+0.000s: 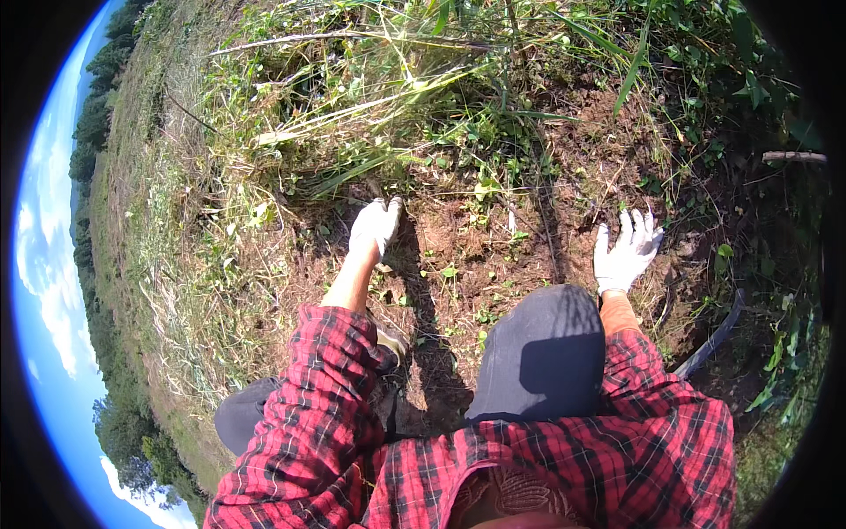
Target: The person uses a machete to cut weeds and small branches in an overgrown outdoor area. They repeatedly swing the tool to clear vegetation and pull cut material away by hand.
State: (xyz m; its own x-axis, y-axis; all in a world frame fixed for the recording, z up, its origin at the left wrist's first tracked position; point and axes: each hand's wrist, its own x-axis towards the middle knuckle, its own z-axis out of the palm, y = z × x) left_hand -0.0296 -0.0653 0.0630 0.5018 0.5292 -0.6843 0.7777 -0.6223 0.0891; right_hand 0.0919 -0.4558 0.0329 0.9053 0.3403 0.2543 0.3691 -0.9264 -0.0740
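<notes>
A white work glove covers my left hand, which is low over the soil at the edge of a heap of cut grass; its fingers are bent, and whether they hold anything is hidden. My right hand, also in a white glove, is spread with its fingers apart on the bare brown soil, close to some dry stems. Small green weeds grow between the two hands. A curved sickle-like blade lies at the right, beyond my right forearm.
My bent knee in dark trousers rises between my arms. A shoe stands behind my left forearm. Tall grass and leafy plants grow ahead and at the right. A broken stick juts in at the right. Trees line the slope at the far left.
</notes>
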